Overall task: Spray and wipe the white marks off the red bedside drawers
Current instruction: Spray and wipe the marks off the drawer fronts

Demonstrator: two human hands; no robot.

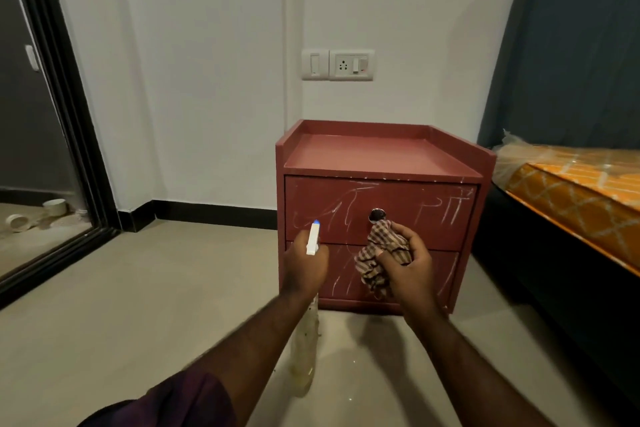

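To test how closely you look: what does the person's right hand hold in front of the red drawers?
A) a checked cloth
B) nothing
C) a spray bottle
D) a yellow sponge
A: the right hand grips a bunched checked cloth in front of the red drawers, while the left hand holds the spray bottle.

No printed label or brand readable | top drawer (398, 196): white scrawl (441, 210), perhaps a "P" then strokes (too loose to call)
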